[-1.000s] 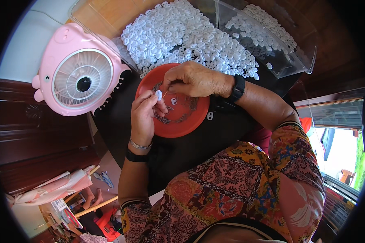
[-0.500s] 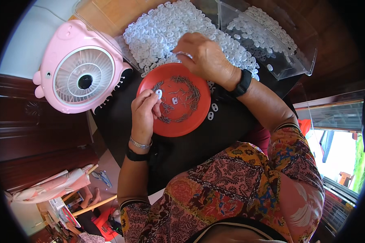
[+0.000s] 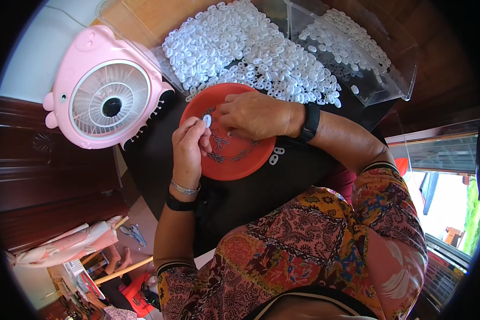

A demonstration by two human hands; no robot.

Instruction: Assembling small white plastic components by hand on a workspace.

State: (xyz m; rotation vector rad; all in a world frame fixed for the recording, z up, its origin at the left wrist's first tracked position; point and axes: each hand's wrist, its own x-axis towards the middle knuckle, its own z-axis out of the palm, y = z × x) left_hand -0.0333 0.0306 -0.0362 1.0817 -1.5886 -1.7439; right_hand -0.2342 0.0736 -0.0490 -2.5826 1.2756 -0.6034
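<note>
Left hand [image 3: 186,143] has its thumb and fingers closed on one white oval piece [image 3: 207,120], held over the left side of the red basin [image 3: 250,166]. If there's any marking on that piece, it's way too small to read from here. It's standing pretty much on end, long axis running from the basin's near rim toward the far rim, just a slight lean. Right hand [image 3: 257,114] is over the right half of the basin, palm down, fingers curled toward the bottom — can't tell whether they're gripping anything, the back of the hand hides the tips. Around and below the hands there's a scatter of thin grey metal pins [image 3: 216,157] pointing every which way, too many and too small to count. Wrists: one black band on each, plus one silvery bracelet [image 3: 185,189] on the left. Just outside the basin's right rim, two loose white ovals [image 3: 276,155] lie on the black table [image 3: 298,168], nearly end to side. Past the far rim there's one huge heap of white ovals [image 3: 213,42] — hundreds, easily — and off to its right a smaller heap [image 3: 352,34] by the wall of a clear bin [image 3: 405,77]. One pink fan [image 3: 109,101] sits out past the basin's left rim.
</note>
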